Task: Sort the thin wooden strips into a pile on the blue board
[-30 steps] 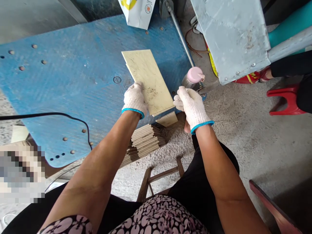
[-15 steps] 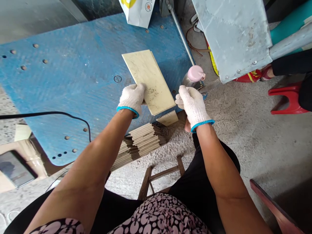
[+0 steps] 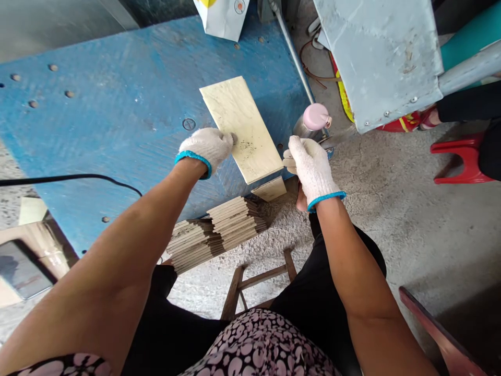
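Note:
A cream plank (image 3: 245,122) with dark specks lies slanted on the blue bench; a second edge shows along its side, perhaps another board beneath. My left hand (image 3: 207,148), in a white knitted glove with a blue cuff, is closed at the plank's left edge. A small grey spot shows at its fingertips; whether this is a held thing or the glove's tip I cannot tell. Close to the plank's lower right corner, my gloved right hand (image 3: 311,169) has its fingers curled, and their inner side is hidden. A pink-lidded bottle (image 3: 316,117) stands just behind it.
Stacked thin boards (image 3: 233,224) stand below the bench (image 3: 129,115) edge, near a small loose piece (image 3: 270,189). A white bag (image 3: 225,21) sits at the back. Metal sheeting (image 3: 379,57) juts in at right, near a red stool (image 3: 462,162) and another person's leg.
My left hand has pulled slightly left, its thumb sliding from the plank's face to its edge. My right hand has barely moved. The view has shifted a little.

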### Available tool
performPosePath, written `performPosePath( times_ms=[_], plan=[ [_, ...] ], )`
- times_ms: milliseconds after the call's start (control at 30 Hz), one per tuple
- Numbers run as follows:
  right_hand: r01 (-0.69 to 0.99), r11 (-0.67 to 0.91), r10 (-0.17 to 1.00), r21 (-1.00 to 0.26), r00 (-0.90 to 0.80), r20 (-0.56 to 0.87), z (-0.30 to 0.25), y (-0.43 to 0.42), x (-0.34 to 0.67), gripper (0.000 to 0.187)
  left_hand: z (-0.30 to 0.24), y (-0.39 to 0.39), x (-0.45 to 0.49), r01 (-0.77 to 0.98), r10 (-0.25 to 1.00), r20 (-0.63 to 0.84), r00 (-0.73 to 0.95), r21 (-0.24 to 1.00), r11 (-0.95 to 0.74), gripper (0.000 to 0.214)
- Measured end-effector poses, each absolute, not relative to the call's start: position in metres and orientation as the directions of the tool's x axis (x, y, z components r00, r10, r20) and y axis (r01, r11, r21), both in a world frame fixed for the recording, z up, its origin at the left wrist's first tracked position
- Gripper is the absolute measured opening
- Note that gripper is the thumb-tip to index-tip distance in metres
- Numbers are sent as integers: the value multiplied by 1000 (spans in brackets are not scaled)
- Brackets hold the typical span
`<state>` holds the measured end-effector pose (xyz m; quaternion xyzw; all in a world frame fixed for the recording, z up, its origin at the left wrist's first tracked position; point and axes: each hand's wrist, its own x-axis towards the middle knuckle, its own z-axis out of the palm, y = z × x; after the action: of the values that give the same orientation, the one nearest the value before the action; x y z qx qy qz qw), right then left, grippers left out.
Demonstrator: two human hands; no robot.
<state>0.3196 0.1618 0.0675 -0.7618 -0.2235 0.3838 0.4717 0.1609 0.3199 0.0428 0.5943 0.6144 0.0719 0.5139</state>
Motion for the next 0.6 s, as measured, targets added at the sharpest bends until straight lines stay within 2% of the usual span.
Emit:
performPosePath(
  times_ms=[67, 133, 300, 433, 600],
  plan=[
    [-10, -453, 708, -892, 604, -366, 68, 162, 319, 39, 43, 322, 161, 813, 802, -533, 270, 573, 107, 42],
    [-2, -454, 708, -891, 607, -361, 68, 162, 319, 39, 42, 324, 161, 862, 801, -515, 305, 507, -2, 45],
    [14, -446, 712, -895, 612, -345, 66, 161, 319, 39, 34, 329, 160, 828, 836, -465, 293, 561, 22, 42],
    [32, -442, 718, -896, 611, -333, 65, 160, 320, 41, 36, 333, 163, 904, 815, -474, 332, 407, -131, 46],
    [28, -432, 722, -901, 609, -328, 66, 160, 321, 42, 46, 336, 170, 928, 822, -481, 307, 345, -145, 44]
  ],
)
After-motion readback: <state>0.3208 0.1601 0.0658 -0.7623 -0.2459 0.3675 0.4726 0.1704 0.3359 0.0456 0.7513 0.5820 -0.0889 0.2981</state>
